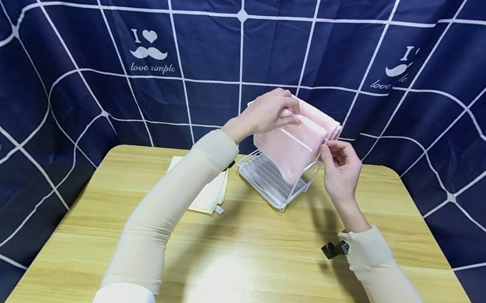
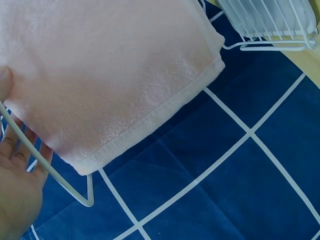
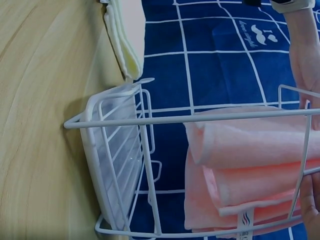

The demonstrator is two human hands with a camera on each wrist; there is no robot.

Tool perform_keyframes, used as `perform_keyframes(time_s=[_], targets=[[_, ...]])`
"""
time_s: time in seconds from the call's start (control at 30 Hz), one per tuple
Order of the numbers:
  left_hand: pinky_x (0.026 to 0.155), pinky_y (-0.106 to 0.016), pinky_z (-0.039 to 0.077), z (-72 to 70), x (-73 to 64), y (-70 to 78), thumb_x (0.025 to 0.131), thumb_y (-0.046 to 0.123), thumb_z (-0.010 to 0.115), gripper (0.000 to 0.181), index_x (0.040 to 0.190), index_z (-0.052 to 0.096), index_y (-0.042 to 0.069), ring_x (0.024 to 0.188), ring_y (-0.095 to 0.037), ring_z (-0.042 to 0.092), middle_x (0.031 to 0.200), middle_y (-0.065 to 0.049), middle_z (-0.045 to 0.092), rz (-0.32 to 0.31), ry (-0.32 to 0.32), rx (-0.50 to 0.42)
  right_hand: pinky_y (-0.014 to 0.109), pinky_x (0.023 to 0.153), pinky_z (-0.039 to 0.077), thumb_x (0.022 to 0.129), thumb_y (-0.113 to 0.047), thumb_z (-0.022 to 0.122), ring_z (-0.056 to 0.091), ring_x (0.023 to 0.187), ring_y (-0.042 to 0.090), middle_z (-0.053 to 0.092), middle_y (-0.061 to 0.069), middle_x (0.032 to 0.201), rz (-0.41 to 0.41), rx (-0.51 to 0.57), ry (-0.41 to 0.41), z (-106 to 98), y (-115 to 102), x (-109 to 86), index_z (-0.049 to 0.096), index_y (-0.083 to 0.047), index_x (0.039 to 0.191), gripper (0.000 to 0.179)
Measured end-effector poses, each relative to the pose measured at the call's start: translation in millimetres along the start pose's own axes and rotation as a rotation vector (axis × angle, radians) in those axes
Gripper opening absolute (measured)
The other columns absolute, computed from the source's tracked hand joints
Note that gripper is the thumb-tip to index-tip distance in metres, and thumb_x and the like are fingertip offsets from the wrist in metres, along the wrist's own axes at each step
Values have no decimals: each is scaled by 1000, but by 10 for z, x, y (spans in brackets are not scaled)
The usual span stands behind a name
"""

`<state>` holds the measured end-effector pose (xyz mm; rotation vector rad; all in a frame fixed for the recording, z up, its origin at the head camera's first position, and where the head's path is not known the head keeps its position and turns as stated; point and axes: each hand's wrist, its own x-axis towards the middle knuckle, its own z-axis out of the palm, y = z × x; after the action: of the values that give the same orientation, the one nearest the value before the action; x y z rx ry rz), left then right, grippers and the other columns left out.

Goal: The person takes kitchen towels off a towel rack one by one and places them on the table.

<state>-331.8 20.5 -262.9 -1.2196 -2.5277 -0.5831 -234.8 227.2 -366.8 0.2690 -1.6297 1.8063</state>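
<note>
Your left hand (image 1: 270,112) grips the top of the folded pale-pink terry towel (image 1: 290,150), fingers curled over its upper edge to steady it where it hangs on the white wire rack (image 1: 273,183), far-centre of the light wooden table (image 1: 257,254). Your right hand (image 1: 341,168) pinches the rack's right upright wire, prob. to brace it. A folded cream cloth (image 1: 210,195) lies flat just left of the rack.

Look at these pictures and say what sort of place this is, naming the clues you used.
Probably a staged recording corner rather than a lived-in room: a small wooden table stands against a navy printed curtain that hides the walls. On it are only a white wire rack with a pink towel and a folded cream cloth.
</note>
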Motion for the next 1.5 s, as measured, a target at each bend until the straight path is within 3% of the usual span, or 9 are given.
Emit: perform_keyframes(time_s=[0.13, 0.4, 0.77, 1.1, 1.5], targets=[[97, -36, 50, -19, -12, 12, 101, 38, 71, 25, 107, 74, 14, 110, -22, 62, 111, -4, 71, -1, 12, 14, 12, 64, 53, 95, 9, 69, 63, 68, 2, 71, -9, 81, 1, 14, -2, -1, 5, 1, 70, 1, 96, 8], [92, -34, 46, -74, -45, 8, 103, 36, 68, 25, 107, 71, 11, 100, -20, 56, 100, -3, 62, 26, 39, 1, 12, 64, 53, 96, 9, 67, 63, 68, 2, 71, -10, 82, -10, -2, -6, -1, 2, -2, 71, -14, 93, 24], [91, -35, 45, -221, -121, -3, 103, 35, 67, 26, 111, 71, 11, 99, -21, 55, 101, -4, 63, 38, 89, 2, 12, 65, 54, 95, 9, 68, 64, 68, 2, 71, -10, 81, -17, -20, -10, -8, 17, 4, 70, 1, 97, 8], [90, -34, 45, -317, -153, -16, 103, 33, 68, 25, 110, 72, 10, 96, -22, 56, 98, -5, 63, 44, 138, -16, 12, 64, 55, 96, 8, 68, 65, 67, 2, 70, -10, 80, -14, -25, -7, -4, 11, 2, 71, -12, 94, 20], [85, -30, 41, -454, -192, -51, 103, 32, 69, 23, 104, 70, 9, 91, -19, 52, 91, -2, 57, 40, 196, -55, 13, 65, 55, 96, 6, 70, 64, 67, 3, 70, -11, 80, -12, -33, -8, -16, 13, 6, 71, 0, 96, 6]])
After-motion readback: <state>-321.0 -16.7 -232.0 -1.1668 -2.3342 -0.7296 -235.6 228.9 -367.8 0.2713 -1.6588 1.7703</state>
